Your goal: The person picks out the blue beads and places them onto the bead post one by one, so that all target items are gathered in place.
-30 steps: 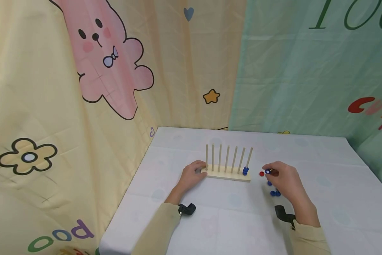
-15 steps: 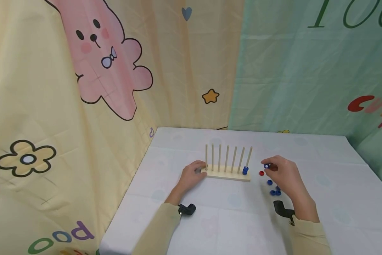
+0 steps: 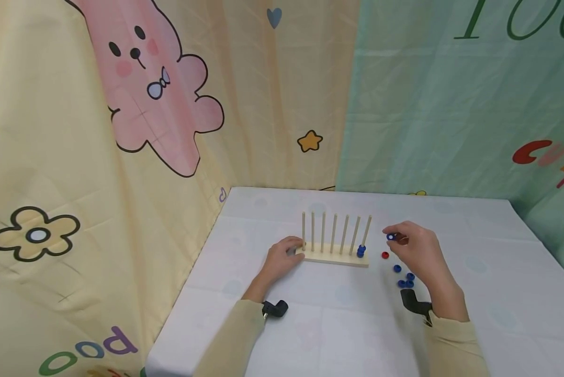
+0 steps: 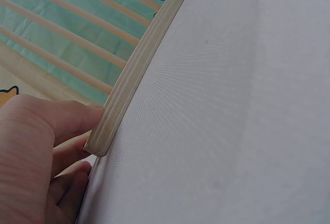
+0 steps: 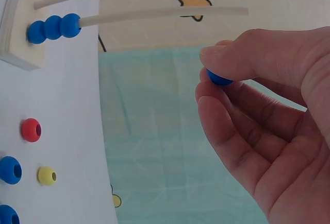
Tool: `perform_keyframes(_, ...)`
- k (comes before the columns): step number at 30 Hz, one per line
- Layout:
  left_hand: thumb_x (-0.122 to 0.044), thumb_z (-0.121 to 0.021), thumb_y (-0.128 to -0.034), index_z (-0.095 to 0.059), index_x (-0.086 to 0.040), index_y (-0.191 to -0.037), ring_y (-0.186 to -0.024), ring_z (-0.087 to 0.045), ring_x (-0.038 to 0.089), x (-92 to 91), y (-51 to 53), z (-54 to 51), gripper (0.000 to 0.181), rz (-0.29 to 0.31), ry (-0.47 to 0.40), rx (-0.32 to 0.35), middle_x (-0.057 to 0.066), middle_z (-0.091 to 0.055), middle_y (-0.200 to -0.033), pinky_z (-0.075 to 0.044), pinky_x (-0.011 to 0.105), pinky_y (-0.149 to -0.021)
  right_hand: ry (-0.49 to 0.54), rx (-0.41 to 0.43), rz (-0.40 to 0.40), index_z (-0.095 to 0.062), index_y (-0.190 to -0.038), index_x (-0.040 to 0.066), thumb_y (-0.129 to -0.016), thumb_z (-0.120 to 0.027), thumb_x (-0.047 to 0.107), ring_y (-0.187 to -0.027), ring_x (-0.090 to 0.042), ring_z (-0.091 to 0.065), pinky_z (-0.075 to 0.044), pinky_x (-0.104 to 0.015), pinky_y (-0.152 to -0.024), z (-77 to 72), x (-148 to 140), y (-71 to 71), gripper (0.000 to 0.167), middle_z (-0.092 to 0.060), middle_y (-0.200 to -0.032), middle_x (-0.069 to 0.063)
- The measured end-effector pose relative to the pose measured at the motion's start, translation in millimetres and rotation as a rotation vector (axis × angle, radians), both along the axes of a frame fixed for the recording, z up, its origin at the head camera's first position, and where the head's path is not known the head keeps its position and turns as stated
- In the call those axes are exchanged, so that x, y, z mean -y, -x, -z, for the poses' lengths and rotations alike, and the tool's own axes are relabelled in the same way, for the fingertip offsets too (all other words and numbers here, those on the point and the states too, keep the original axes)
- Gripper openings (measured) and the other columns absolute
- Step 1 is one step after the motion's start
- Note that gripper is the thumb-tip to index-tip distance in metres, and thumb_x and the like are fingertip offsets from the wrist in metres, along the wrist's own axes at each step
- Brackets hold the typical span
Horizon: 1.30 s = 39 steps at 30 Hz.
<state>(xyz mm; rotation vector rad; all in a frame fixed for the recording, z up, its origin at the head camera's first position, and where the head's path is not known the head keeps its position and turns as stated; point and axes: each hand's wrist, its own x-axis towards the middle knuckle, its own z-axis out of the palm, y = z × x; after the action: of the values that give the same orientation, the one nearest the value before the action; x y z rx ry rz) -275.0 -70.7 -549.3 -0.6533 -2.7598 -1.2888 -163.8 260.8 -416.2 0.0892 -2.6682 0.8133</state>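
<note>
My left hand [image 3: 282, 260] grips the left end of a wooden peg stand [image 4: 135, 74], thumb on one side and fingers on the other. The stand has a row of several upright rods. Three blue beads [image 5: 53, 27] sit at the bottom of its rightmost rod. To the right of that rod, my right hand [image 3: 419, 251] is raised over the table and pinches a blue bead [image 5: 220, 78] between thumb and fingers. In the head view that bead's hole faces the camera. The other rods carry no beads.
On the white-covered table [image 3: 338, 324], below my right hand, lie a red bead [image 3: 385, 255] and several loose blue beads [image 3: 397, 268]. A small yellow bead [image 5: 47, 175] shows in the right wrist view. Patterned curtains [image 3: 272, 104] hang behind and left of the table.
My right hand has risen with the blue bead and drifted slightly left, to about the height of the rods. The left hand keeps its hold on the stand.
</note>
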Motion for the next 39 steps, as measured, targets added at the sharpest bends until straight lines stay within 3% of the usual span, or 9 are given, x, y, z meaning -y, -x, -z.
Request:
perform_keyframes(13, -0.023, -0.074, -0.0908, -0.072, -0.016, -0.126, -0.130, -0.054, 0.019, -0.2, -0.2, -0.8, 0.036, -0.003, -0.014, -0.003, -0.005, -0.063, -0.133, -0.042, 0.040, -0.109, 0.024, -0.057, -0.016, -0.074, -0.112, 0.007, -0.088, -0.076, 0.001, -0.088, -0.028, -0.064, -0.060, -0.048, -0.073, -13.0, 6.6, 4.7, 0.025, -0.067, -0.103, -0.010)
perform_keyframes(22, -0.022, -0.074, -0.0905, -0.072, -0.016, -0.125, -0.130, -0.054, 0.020, 0.1, -0.1, -0.4, 0.036, 0.000, -0.023, -0.006, -0.005, -0.063, -0.133, -0.043, 0.042, -0.108, 0.005, -0.156, -0.045, -0.075, -0.110, 0.008, -0.086, -0.078, 0.002, -0.083, -0.022, -0.065, -0.059, -0.041, -0.073, -19.7, 11.4, 10.0, 0.025, -0.068, -0.100, -0.005)
perform_keyframes(30, -0.022, -0.075, -0.0907, -0.071, -0.015, -0.127, -0.132, -0.053, 0.021, 0.1, -1.3, 0.3, 0.037, -0.001, -0.018, -0.002, -0.003, -0.062, -0.135, -0.041, 0.042, -0.110, 0.035, -0.202, -0.052, -0.075, -0.108, 0.008, -0.084, -0.079, 0.000, -0.083, -0.022, -0.066, -0.060, -0.043, -0.074, -21.2, 18.0, 15.7, 0.026, -0.068, -0.099, -0.006)
perform_keyframes(39, -0.022, -0.074, -0.0903, -0.072, -0.017, -0.126, -0.131, -0.053, 0.019, -1.1, -0.9, 0.0, 0.036, -0.016, -0.013, 0.008, -0.006, -0.062, -0.134, -0.043, 0.041, -0.108, 0.061, -0.224, -0.076, -0.076, -0.108, 0.009, -0.085, -0.079, 0.001, -0.083, -0.020, -0.068, -0.055, -0.019, -0.070, -21.6, 21.8, 24.4, 0.025, -0.068, -0.100, -0.003)
